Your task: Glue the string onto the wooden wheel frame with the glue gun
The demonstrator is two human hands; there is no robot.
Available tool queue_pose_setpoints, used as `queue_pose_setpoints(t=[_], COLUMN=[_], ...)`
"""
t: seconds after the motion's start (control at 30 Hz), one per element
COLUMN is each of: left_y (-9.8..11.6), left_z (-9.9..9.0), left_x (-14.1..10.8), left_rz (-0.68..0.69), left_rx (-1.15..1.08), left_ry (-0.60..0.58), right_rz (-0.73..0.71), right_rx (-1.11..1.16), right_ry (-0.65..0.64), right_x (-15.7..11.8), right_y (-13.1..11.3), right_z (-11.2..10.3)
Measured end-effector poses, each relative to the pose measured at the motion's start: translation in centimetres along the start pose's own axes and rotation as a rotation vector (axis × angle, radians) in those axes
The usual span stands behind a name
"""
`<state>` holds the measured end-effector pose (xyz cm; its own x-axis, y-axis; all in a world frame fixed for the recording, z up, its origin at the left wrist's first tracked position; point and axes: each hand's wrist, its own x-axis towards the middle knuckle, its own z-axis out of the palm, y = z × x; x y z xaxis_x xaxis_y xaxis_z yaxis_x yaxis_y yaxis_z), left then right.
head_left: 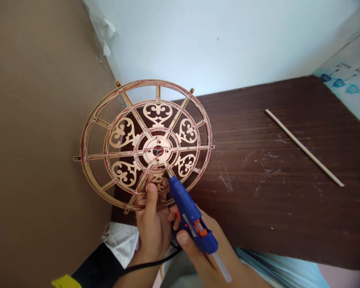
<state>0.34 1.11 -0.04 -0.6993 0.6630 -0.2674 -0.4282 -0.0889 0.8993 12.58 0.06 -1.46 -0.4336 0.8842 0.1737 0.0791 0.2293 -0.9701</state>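
Observation:
A round gold-coloured metal frame (158,159) with spokes, rings and scrollwork is held up over the tabletop. Red and white wires run along its rings and spokes. My left hand (152,216) grips its lower edge, thumb in front and fingers behind the scrollwork. In my right hand (195,244) is a blue glue gun (187,204) with an orange trigger and a small red light. Its nozzle points at the lower part of the inner ring; whether it touches cannot be made out. A clear glue stick (222,266) juts from the gun's back end.
A thin pale wooden stick (304,148) lies on the dark brown table (258,216), which has whitish marks. A brown panel (42,120) stands close on the left. Behind is a pale wall (228,44). The gun's black cord (153,264) crosses my left forearm.

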Motion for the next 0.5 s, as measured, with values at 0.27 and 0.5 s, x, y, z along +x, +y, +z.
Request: queue_pose_setpoints(t=[0.27,0.5], left_y=[-0.35,-0.28], left_z=[-0.19,-0.19], left_x=[0.36,0.41], left_rz=[-0.019,-0.003], left_rx=[-0.049,-0.022], left_ry=[0.009,0.010], right_rz=[0.029,0.019], right_rx=[0.021,0.004], right_ry=[-0.035,-0.046], right_x=[0.24,0.45], right_y=[-0.25,-0.34], right_z=[-0.19,-0.20])
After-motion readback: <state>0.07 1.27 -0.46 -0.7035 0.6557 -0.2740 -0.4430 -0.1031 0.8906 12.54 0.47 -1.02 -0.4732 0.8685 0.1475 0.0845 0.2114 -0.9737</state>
